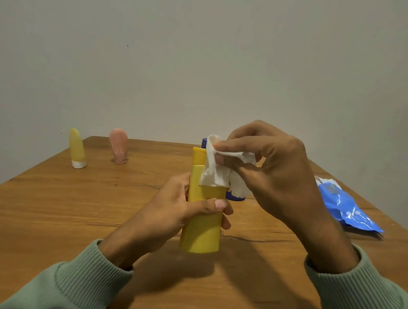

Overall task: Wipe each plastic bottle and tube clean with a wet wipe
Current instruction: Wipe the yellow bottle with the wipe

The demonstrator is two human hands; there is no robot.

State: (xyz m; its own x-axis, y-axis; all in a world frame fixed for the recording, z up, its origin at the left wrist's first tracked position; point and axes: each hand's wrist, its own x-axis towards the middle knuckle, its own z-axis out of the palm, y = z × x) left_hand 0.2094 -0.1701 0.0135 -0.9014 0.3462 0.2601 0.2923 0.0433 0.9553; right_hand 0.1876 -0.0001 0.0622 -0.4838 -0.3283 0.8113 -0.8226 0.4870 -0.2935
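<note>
My left hand [182, 206] grips a tall yellow plastic bottle [202, 229] upright above the table, thumb across its front. My right hand [269, 168] pinches a crumpled white wet wipe [215, 172] that hangs against the bottle's upper part, just below its yellow cap. A dark blue bottle [235, 197] stands behind the yellow one, mostly hidden by it and the wipe. At the far left a yellow tube [76, 148] stands on its white cap. A pink tube [118, 146] stands to its right.
The wooden table [49, 216] runs to a plain wall at the back. A blue wet-wipe pack [349, 208] lies near the table's right edge. Green sleeves cover both forearms at the near edge.
</note>
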